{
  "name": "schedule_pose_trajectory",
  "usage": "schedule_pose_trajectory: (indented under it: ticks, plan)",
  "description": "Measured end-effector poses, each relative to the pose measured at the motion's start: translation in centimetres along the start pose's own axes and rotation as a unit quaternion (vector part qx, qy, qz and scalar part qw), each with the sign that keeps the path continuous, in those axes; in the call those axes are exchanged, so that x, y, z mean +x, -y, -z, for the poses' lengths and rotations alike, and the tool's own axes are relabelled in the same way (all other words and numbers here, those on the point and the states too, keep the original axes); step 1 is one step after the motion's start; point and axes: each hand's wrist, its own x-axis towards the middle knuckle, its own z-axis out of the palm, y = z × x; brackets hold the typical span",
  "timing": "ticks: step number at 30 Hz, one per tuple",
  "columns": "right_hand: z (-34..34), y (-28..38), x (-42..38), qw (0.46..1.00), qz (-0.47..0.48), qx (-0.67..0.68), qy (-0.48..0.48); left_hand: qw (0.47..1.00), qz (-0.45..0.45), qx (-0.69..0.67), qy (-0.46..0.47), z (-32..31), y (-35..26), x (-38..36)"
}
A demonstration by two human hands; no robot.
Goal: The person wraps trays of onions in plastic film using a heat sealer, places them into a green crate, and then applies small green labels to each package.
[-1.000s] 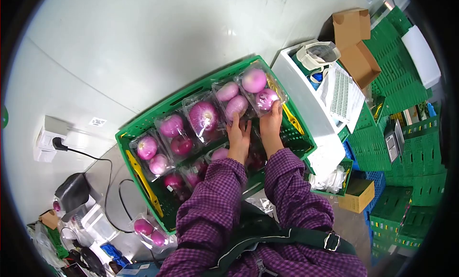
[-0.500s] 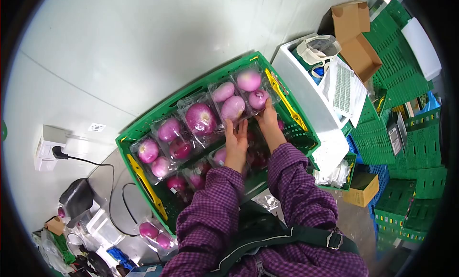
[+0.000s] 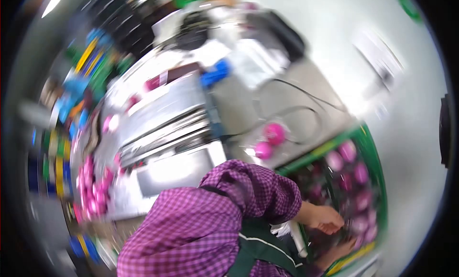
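My left hand (image 3: 327, 219) is over the green crate (image 3: 378, 181), its fingers loosely bent and nothing visible in them. Lower down, my right hand (image 3: 343, 249) reaches in beside the packed onions (image 3: 361, 200); its fingertips are blurred, so their grip does not show. Purple onions in clear packs fill the wall side of the crate, with darker ones on the side nearer me. Just outside the crate, a pack of onions (image 3: 270, 140) lies on the grey surface.
A metal machine with a flat plate (image 3: 177, 167) stands to the left. Beyond it several pink-purple onions (image 3: 95, 188) are heaped. A black cable (image 3: 306, 96) runs across the grey surface toward the wall socket (image 3: 380, 59). A blue item (image 3: 216, 73) lies behind the machine.
The view has swung left, bringing the machine and the heaped onions into sight. The crate now appears at lower right. My left hand has come away from the onion pack it was touching.
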Motion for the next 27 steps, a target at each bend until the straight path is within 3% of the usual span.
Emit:
schedule_pose_trajectory:
  ticks: [1, 2, 3, 4, 5, 6, 7, 8, 10, 12, 16, 18, 22, 25, 27]
  plan:
    - [-1.9, 7.4, 0.2, 0.905, -0.258, 0.336, -0.043, 0.999, -0.042, 0.005, -0.02, 0.7, -1.6, -3.3]
    - [-4.4, 8.4, 1.5, 0.911, -0.236, 0.338, 0.005, 0.997, -0.073, 0.014, -0.036, 1.2, -2.3, -6.3]
    - [-7.1, 8.4, 3.1, 0.983, -0.036, 0.178, 0.035, 0.991, -0.113, 0.011, -0.074, 2.0, -3.0, -9.6]
    - [-9.7, 8.6, 4.8, 0.983, 0.175, 0.016, 0.045, 0.985, -0.151, 0.002, -0.085, 2.9, -3.6, -13.3]
    - [-12.1, 9.9, 5.6, 0.914, 0.377, -0.141, 0.037, 0.971, -0.199, -0.021, -0.127, 4.2, -4.0, -17.1]
    - [-14.5, 14.4, 4.3, 0.904, 0.404, -0.132, 0.049, 0.955, -0.243, -0.046, -0.166, 5.3, -3.8, -20.9]
    - [-17.2, 22.0, 1.1, 0.933, 0.312, 0.088, 0.157, 0.933, -0.287, -0.083, -0.198, 6.4, -3.8, -24.5]
    - [-19.9, 28.6, -2.5, 0.9, 0.193, 0.294, 0.259, 0.909, -0.331, -0.117, -0.226, 7.5, -2.9, -28.5]
    - [-24.6, 36.8, -8.2, 0.854, 0.189, 0.315, 0.368, 0.846, -0.42, -0.164, -0.284, 9.2, -0.3, -36.8]
    - [-27.3, 43.8, -17.7, 0.773, 0.116, 0.4, 0.478, 0.758, -0.537, -0.181, -0.322, 10.4, 3.4, -44.7]
    - [-29.8, 51.1, -34.5, 0.637, 0.206, 0.319, 0.671, 0.546, -0.662, -0.169, -0.485, 12.7, 11.0, -59.6]
    - [-30.4, 53.2, -42.1, 0.599, 0.223, 0.266, 0.722, 0.463, -0.704, -0.219, -0.492, 15.0, 14.5, -66.1]
    - [-32.9, 56.2, -54.6, 0.484, 0.283, 0.153, 0.814, 0.331, -0.728, -0.252, -0.545, 20.2, 20.1, -76.6]
    - [-35.2, 58.5, -63.0, 0.454, 0.283, 0.098, 0.839, 0.277, -0.691, -0.268, -0.612, 25.4, 23.9, -83.2]
    - [-37.3, 59.8, -68.0, 0.401, 0.318, 0.021, 0.859, 0.264, -0.671, -0.289, -0.63, 28.9, 25.5, -86.7]
